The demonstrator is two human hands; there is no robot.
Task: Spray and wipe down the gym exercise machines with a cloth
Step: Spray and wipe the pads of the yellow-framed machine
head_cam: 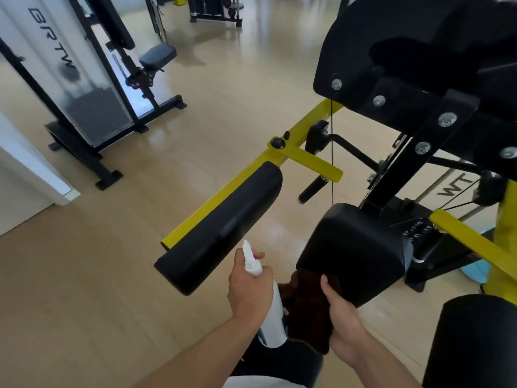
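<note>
At 10 o'clock, white shroud [60,65] reads "BRTW". Left hand [249,287] grips white spray bottle [272,317], contents unseen; right hand [342,317] clutches brown cloth [307,306] against black seat pad [355,253].

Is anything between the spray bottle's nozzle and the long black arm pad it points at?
Nothing visible. The left hand holds the white spray bottle, nozzle aimed at the long black padded arm rest on the yellow bar; only open air lies between them.

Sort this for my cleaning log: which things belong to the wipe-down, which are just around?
In use: spray bottle in left hand; brown cloth under right hand; seat pad; arm pad.
Around: white machine; light blue object.
</note>
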